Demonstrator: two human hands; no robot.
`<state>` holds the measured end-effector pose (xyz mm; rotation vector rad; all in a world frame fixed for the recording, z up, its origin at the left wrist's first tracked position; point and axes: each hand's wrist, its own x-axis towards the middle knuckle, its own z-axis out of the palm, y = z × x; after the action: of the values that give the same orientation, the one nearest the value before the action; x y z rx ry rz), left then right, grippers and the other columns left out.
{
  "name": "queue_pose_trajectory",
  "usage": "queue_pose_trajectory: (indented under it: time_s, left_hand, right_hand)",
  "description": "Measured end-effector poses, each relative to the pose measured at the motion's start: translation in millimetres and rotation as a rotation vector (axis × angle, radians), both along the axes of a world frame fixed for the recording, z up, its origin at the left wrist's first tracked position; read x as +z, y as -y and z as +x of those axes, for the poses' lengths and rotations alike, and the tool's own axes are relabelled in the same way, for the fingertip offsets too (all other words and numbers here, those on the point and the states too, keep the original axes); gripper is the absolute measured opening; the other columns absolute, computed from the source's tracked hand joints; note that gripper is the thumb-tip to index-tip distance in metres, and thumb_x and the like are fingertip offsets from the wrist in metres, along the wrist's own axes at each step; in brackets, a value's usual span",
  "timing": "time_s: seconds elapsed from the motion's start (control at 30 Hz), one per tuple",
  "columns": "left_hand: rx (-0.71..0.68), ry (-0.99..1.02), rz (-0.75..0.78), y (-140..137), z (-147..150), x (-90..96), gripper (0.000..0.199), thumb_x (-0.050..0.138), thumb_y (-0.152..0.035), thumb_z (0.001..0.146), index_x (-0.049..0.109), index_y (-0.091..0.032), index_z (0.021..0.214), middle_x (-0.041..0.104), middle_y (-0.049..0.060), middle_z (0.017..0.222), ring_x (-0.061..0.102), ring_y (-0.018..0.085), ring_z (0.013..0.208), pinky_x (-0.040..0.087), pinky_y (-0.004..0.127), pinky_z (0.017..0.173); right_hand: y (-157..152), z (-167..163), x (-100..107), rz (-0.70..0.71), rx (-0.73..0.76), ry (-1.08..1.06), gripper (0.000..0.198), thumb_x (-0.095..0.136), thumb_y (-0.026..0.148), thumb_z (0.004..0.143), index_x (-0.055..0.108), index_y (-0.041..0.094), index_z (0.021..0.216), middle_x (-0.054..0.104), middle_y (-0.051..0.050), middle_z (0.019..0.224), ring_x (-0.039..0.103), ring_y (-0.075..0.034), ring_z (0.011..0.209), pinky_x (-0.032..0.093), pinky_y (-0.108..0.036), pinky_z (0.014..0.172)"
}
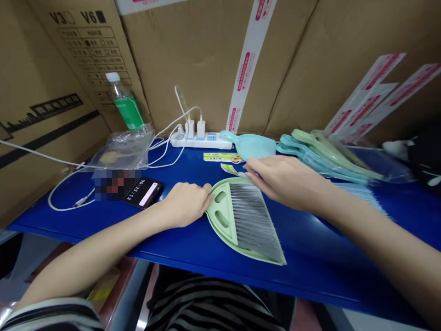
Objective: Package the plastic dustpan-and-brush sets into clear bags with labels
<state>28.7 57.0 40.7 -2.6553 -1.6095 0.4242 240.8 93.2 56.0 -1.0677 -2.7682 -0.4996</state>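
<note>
My left hand (pixel 189 203) is closed round the handle end of a light green dustpan (pixel 220 233). A matching hand brush with grey bristles (pixel 253 216) lies nested in the pan, bristles towards the right. Its handle is hidden by my fist. Above the pan's far edge, my right hand (pixel 275 178) has its fingers pinched at the white end of a small curved yellow-green label (pixel 228 169). Another printed label strip (pixel 220 157) lies flat just behind it. A light blue dustpan (pixel 257 145) rests beyond my right hand.
Several blue and green dustpan sets (pixel 330 154) are piled at the right, some in clear plastic. A white power strip (pixel 206 140) with cables stands at the back. A phone (pixel 146 193), plastic bag (pixel 120 149) and bottle (pixel 127 108) are left. Cardboard (pixel 193 59) walls the blue table (pixel 182 248).
</note>
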Motion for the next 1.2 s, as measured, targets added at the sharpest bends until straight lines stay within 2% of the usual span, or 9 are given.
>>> queue_pose_trajectory:
  time_s: [0.17,0.43,0.67,0.77,0.87,0.93,1.0,1.1,1.2]
  left_hand:
    - [0.0,-0.009,-0.007,-1,1,-0.6,0.037,0.02,-0.033,0.1,0.053,-0.016,0.1,0.07,0.008,0.076,0.069,0.028,0.075,0.05,0.037,0.066]
    - [0.006,-0.017,-0.003,-4,0,-3.7,0.037,0.02,-0.034,0.099,0.053,-0.016,0.099,0.069,0.006,0.073,0.069,0.027,0.072,0.05,0.036,0.065]
    - [-0.011,-0.012,-0.004,-4,0,-5.0,0.037,0.02,-0.034,0.099,0.053,-0.017,0.1,0.068,0.006,0.073,0.069,0.028,0.071,0.049,0.037,0.063]
    - [-0.002,-0.016,0.003,-5,1,-6.0,0.038,0.02,-0.034,0.099,0.053,-0.017,0.1,0.068,0.007,0.073,0.069,0.028,0.071,0.049,0.037,0.063]
    - [-0.005,-0.018,-0.002,-5,1,-6.0,0.037,0.02,-0.034,0.099,0.053,-0.017,0.1,0.069,0.007,0.074,0.069,0.028,0.072,0.049,0.036,0.063]
    - [-0.012,-0.021,-0.005,-5,1,-5.3,0.036,0.02,-0.033,0.099,0.052,-0.017,0.101,0.069,0.006,0.074,0.069,0.028,0.071,0.049,0.036,0.063]
    - [-0.013,-0.024,-0.002,-5,1,-4.4,0.036,0.02,-0.033,0.099,0.052,-0.017,0.101,0.068,0.006,0.074,0.069,0.027,0.071,0.049,0.036,0.063]
    - [-0.012,-0.03,-0.004,-4,2,-3.0,0.036,0.02,-0.033,0.099,0.052,-0.016,0.101,0.068,0.006,0.074,0.069,0.027,0.07,0.049,0.035,0.062]
    - [-0.014,-0.048,-0.006,-4,2,-2.4,0.036,0.02,-0.034,0.099,0.052,-0.016,0.101,0.069,0.007,0.075,0.069,0.026,0.071,0.049,0.035,0.062]
  right_hand:
    - [25,12,-12,-0.138,0.083,-0.052,0.029,0.025,0.026,0.098,0.05,0.019,0.086,0.061,-0.002,0.059,0.055,-0.017,0.047,0.027,-0.028,0.047]
    - [37,12,-22,-0.243,0.129,-0.043,0.028,0.027,0.025,0.098,0.051,0.02,0.085,0.065,-0.002,0.066,0.058,-0.016,0.052,0.03,-0.028,0.048]
    - [42,12,-14,-0.361,0.201,-0.096,0.034,0.027,0.029,0.098,0.054,0.021,0.079,0.062,-0.002,0.066,0.056,-0.015,0.055,0.036,-0.027,0.052]
    - [42,15,-8,-0.511,0.225,-0.132,0.039,0.027,0.037,0.099,0.058,0.021,0.082,0.065,-0.004,0.074,0.06,-0.016,0.063,0.042,-0.028,0.057]
    - [36,20,-13,-0.459,0.201,-0.175,0.041,0.029,0.043,0.098,0.062,0.02,0.103,0.069,-0.01,0.1,0.065,-0.022,0.088,0.05,-0.035,0.072]
    - [29,23,-22,-0.361,0.189,-0.174,0.047,0.034,0.048,0.095,0.058,0.017,0.12,0.061,-0.016,0.125,0.057,-0.028,0.113,0.049,-0.044,0.088]
    - [23,26,-32,-0.354,0.194,-0.135,0.06,0.039,0.054,0.092,0.047,0.013,0.136,0.044,-0.018,0.144,0.039,-0.031,0.132,0.042,-0.049,0.1]
    - [16,27,-42,-0.435,0.171,-0.081,0.077,0.042,0.06,0.089,0.031,0.011,0.146,0.027,-0.016,0.153,0.019,-0.031,0.141,0.032,-0.05,0.109]
    - [16,26,-45,-0.494,0.14,-0.065,0.08,0.039,0.063,0.088,0.025,0.012,0.149,0.022,-0.015,0.154,0.014,-0.03,0.141,0.028,-0.051,0.111]
